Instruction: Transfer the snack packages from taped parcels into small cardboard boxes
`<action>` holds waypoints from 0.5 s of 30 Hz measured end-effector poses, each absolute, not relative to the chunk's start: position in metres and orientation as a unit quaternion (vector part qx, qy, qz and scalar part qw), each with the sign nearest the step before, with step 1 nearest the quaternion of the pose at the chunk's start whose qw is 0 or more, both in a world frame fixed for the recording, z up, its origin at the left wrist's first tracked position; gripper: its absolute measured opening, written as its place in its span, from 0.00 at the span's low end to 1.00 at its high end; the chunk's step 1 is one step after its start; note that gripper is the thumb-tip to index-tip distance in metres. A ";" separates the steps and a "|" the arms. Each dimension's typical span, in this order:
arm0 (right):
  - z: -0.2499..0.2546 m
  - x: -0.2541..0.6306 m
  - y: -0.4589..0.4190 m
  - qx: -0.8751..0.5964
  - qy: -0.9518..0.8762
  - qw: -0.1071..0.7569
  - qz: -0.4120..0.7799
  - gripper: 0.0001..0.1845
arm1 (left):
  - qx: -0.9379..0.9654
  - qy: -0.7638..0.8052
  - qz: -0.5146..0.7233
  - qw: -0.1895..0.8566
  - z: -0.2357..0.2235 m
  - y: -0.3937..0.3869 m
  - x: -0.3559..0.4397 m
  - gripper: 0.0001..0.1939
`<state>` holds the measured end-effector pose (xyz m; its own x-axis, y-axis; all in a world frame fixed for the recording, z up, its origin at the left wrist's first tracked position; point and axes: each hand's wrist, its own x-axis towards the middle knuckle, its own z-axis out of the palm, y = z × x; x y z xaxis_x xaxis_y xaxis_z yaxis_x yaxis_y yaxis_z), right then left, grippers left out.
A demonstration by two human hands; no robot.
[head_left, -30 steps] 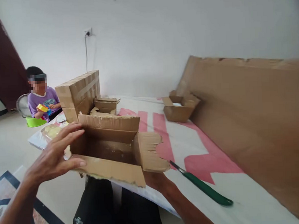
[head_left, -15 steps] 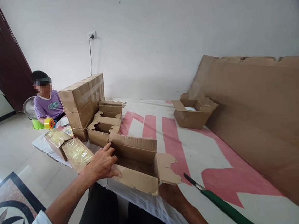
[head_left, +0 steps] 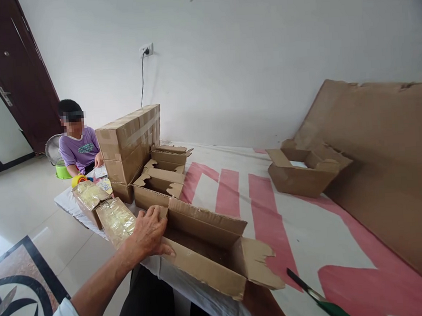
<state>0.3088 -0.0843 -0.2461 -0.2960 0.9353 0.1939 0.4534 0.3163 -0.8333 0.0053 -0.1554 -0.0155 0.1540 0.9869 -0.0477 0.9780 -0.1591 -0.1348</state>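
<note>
In front of me an open cardboard box lies on the cloth-covered table, its near side along the table edge. My left hand grips the box's left end, with the thumb over the near edge and the fingers on the far part of that end. My right hand is low by the right end of the box, under the flap. Its fingers are hidden behind the cardboard. To its right rests a dark-tipped, knife-like tool with a green handle.
Two open boxes stand beside a stack of closed boxes. Two taped boxes lie at the left edge. Another open box sits near a large cardboard sheet. A person in purple sits at far left.
My view has turned left, so the scene sits farther right. The box appears swung at an angle, its right end nearer me. My left hand stays on its left end.
</note>
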 end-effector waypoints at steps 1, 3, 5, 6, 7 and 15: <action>-0.245 0.309 -0.086 -0.490 -0.715 0.347 0.358 0.38 | -0.758 -0.649 0.064 0.029 -0.016 -0.154 0.005 0.53; -0.240 0.310 -0.090 -0.514 -0.690 0.342 0.378 0.40 | -0.758 -0.649 0.069 0.005 -0.016 -0.152 0.006 0.57; -0.236 0.310 -0.092 -0.519 -0.680 0.342 0.388 0.40 | -0.760 -0.645 0.073 -0.032 -0.014 -0.149 0.008 0.59; -0.234 0.309 -0.093 -0.518 -0.679 0.341 0.393 0.40 | -0.762 -0.641 0.075 -0.054 -0.012 -0.148 0.010 0.60; -0.233 0.310 -0.093 -0.517 -0.678 0.338 0.398 0.40 | -0.763 -0.637 0.076 -0.075 -0.011 -0.146 0.011 0.60; -0.248 0.312 -0.090 -0.526 -0.694 0.308 0.383 0.43 | -0.742 -0.645 0.102 -0.153 -0.005 -0.141 0.013 0.57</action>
